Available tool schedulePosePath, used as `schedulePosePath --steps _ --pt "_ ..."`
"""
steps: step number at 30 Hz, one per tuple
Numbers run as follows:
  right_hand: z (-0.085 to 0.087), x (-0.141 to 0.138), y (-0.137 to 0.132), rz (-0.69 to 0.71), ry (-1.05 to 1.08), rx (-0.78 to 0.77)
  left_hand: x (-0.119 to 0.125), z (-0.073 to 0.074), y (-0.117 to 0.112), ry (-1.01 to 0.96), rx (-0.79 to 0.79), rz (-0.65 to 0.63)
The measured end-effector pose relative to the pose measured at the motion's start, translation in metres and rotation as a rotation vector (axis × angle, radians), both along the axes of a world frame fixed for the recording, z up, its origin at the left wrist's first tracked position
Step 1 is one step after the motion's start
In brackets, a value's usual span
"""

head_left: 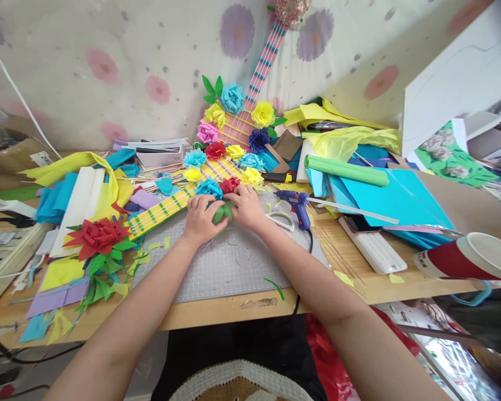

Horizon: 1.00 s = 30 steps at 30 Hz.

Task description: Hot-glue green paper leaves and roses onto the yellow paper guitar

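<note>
A yellow and green paper guitar (162,208) with paper flowers lies across the back of the grey cutting mat (242,267). At its near edge is a piece of green paper (222,213), perhaps a leaf, partly hidden by my fingers. My left hand (202,219) has its thumb and fingers closed about the left side of this piece. From the right, my right hand (247,207) pinches its other side. Just beyond the fingers sit a blue paper flower (209,188) and a red paper flower (229,185) on the guitar.
Right of my hands lies a purple glue gun (296,205) with a long glue stick, near scissors (280,220). A paper cup (467,257) and white power strip (376,245) are farther right. A large red flower (99,238) lies left. A pink guitar (261,72) leans behind.
</note>
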State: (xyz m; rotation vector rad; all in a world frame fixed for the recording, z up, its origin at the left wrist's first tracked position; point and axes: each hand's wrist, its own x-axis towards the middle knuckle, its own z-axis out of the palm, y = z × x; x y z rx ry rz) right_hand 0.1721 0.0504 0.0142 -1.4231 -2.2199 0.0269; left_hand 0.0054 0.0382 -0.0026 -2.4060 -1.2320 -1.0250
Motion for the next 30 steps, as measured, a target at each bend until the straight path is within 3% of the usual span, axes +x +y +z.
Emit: schedulePosePath --steps 5,9,20,30 --pt "-0.002 0.001 -0.001 0.004 -0.052 0.017 -0.016 0.014 -0.006 -0.195 0.140 0.138" --pt "-0.003 -0.002 0.001 0.011 -0.099 0.034 -0.028 0.016 -0.004 -0.291 0.208 0.192" --pt "0.004 0.002 0.007 0.027 -0.039 -0.001 -0.036 0.012 -0.001 -0.425 0.076 0.201" --pt "-0.002 0.000 0.010 0.023 -0.083 0.039 -0.038 0.013 0.000 -0.432 0.106 0.249"
